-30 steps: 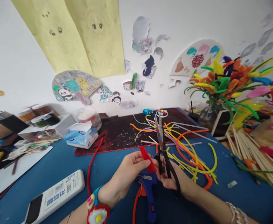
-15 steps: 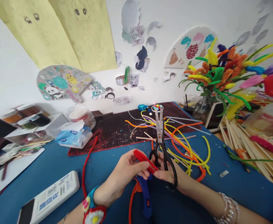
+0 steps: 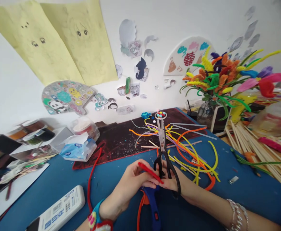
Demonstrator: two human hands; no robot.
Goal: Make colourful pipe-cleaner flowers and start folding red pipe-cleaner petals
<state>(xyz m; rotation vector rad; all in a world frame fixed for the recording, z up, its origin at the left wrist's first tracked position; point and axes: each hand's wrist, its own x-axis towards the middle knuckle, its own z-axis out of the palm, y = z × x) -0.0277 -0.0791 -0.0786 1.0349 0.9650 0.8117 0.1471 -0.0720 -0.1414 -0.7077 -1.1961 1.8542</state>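
Note:
My left hand (image 3: 133,179) pinches a red pipe cleaner (image 3: 150,171), folded or bundled into a short strip slanting down to the right. The fingertips of my right hand (image 3: 172,179) meet the strip's lower end. Black-handled scissors (image 3: 163,141) hang on that same hand, their handle loops around its fingers and the blades pointing up and away, slightly apart. Just below both hands lies a blue glue gun (image 3: 153,205) with an orange part. A long red pipe cleaner (image 3: 92,175) stretches across the blue table by my left wrist.
Yellow, orange and purple pipe cleaners (image 3: 193,154) lie tangled beyond my right hand on a dark mat (image 3: 116,144). A tissue pack (image 3: 78,147) and a white box-like device (image 3: 61,208) are at left. Wooden sticks (image 3: 258,154) and a vase of pipe-cleaner flowers (image 3: 205,112) stand right.
The red strip has turned in my fingers: its separate strands now look like one narrow line. My view has shifted slightly. The scissors stay in my right hand.

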